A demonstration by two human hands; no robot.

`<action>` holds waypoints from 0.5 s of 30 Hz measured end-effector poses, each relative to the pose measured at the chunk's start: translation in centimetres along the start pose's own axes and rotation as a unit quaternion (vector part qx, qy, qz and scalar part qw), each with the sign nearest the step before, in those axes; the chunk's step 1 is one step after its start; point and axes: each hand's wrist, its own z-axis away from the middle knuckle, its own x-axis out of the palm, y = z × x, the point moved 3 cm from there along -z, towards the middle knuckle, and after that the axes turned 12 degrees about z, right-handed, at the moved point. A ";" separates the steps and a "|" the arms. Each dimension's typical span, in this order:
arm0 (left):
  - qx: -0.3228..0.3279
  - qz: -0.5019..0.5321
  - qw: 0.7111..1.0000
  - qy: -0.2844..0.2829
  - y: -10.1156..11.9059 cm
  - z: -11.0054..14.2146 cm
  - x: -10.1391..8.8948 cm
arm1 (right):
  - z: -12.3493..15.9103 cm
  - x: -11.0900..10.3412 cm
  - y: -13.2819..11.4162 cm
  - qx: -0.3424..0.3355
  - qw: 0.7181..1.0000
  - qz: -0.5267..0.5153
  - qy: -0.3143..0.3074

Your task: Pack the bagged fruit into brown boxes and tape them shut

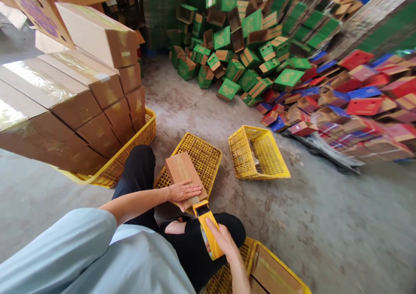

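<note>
A small brown cardboard box (182, 169) lies on an upturned yellow plastic crate (208, 155) in front of my knees. My left hand (184, 192) rests flat on top of the box, fingers stretched out, over a strip of clear tape. In my right hand (221, 237) is a yellow tape dispenser (208, 227), gripped by its handle. The dispenser's head touches the near end of the box. The tape roll shows partly beneath my right hand.
Taped cartons (74, 90) stand stacked in a yellow crate (150, 125) at left. Another yellow crate (240, 155) lies ahead to the right. Behind are heaps of green boxes (227, 88) and red and blue boxes (364, 106). A crate holding a carton (273, 272) sits by my right arm.
</note>
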 end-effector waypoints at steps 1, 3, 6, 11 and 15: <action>-0.001 -0.002 1.000 0.004 0.0 0.0 0.0 | 0.0 0.0 0.2 0.003 1.000 0.005 0.003; -0.003 -0.004 1.000 0.010 0.0 0.0 0.2 | -0.3 0.1 0.2 0.006 1.000 0.015 0.005; -0.005 0.010 1.000 0.004 0.4 0.0 0.2 | -1.0 0.3 -0.1 0.007 1.000 0.022 0.000; -0.062 0.046 0.995 0.059 -0.1 0.3 -1.7 | -1.7 0.5 -0.5 0.014 1.000 0.020 0.004; -0.265 0.019 0.948 0.175 -4.1 1.8 -5.9 | -1.8 0.2 -0.5 0.013 1.000 -0.003 0.008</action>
